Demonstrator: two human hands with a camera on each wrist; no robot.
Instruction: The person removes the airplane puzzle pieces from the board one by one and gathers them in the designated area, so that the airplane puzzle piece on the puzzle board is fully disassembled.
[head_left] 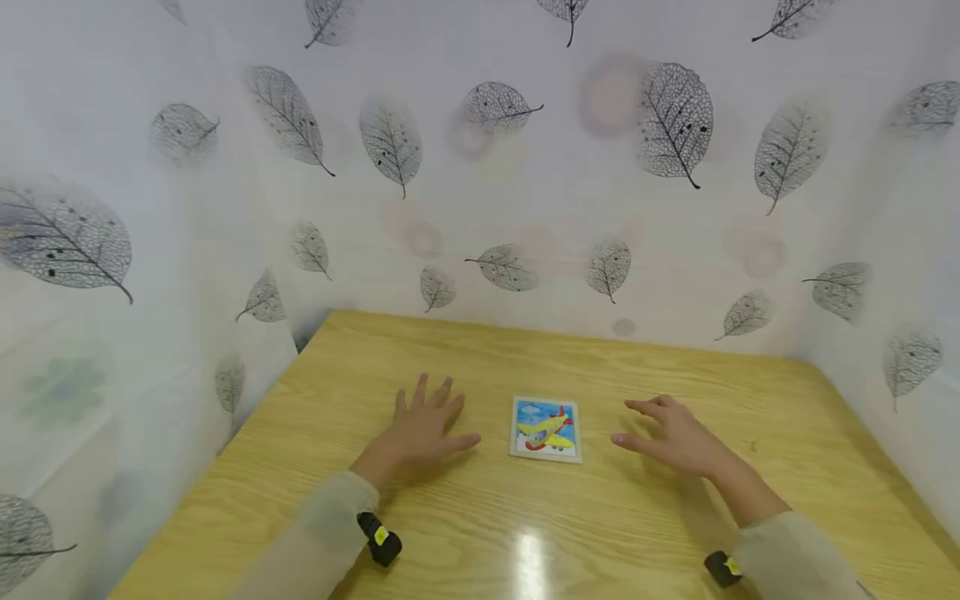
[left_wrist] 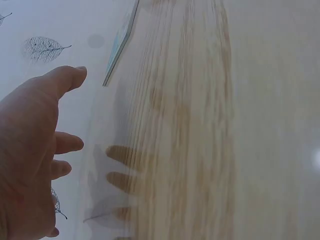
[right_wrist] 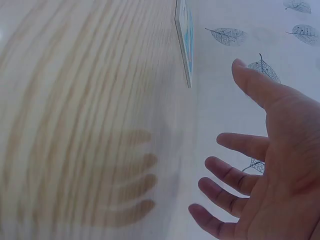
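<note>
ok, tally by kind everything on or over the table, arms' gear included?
Airplane picture: 1
Left hand and right hand, both empty: 2
Left sleeve and right sleeve: 2
Left wrist camera and right wrist camera: 2
Total: 7

A square board (head_left: 546, 429) with a pale rim lies flat on the table (head_left: 465, 525), face up, showing a yellow-and-red plane (head_left: 551, 432) against blue, between left hand (head_left: 426, 429) and right hand (head_left: 678, 437), apart from both.
</note>
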